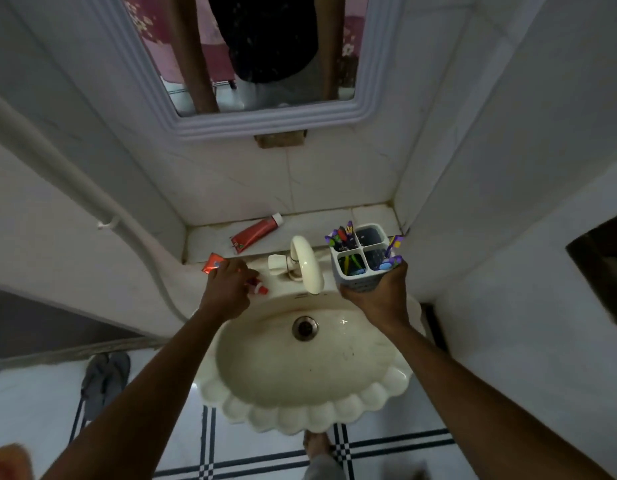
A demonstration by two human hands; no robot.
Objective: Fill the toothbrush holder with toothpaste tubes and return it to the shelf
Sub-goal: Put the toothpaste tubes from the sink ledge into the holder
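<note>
Clasped in the right hand (376, 299), the toothbrush holder (364, 261) is held upright above the right rim of the sink (310, 410), fingers wrapped round its lower body. It is a pale four-compartment caddy; toothbrushes (341, 234) stand in three compartments, while the far right one looks empty. The left hand (227, 289) is curled over a red toothpaste tube (215, 264) lying on the sink's back-left edge, its crimped end showing beyond the knuckles and its cap end near the fingertips. A second red toothpaste tube (256, 233) lies flat on the tiled shelf (369, 216) behind the cream tap (305, 263), well apart from both hands.
</note>
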